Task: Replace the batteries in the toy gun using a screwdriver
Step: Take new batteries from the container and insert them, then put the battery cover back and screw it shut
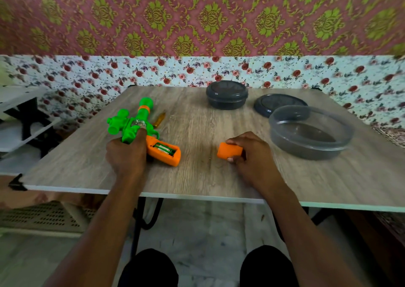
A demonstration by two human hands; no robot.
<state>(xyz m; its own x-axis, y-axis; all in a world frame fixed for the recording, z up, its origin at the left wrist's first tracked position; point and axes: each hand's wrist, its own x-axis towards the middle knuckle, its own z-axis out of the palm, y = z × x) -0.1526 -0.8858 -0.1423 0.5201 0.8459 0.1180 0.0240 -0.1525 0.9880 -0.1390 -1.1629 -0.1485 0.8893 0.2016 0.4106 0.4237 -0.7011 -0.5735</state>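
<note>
right hand (252, 163) pinches orange cover (229, 153), left hand (127, 156) curls round toy gun (143, 111) on table (197, 116)

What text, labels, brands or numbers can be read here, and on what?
None legible in this frame.
batteries in the open grip of the toy gun: green and white print, too blurred to read.
lidded grey container: pattern on its lid, too blurred to tell if it is lettering.
orange cover in the right hand: no marking shows.
</note>
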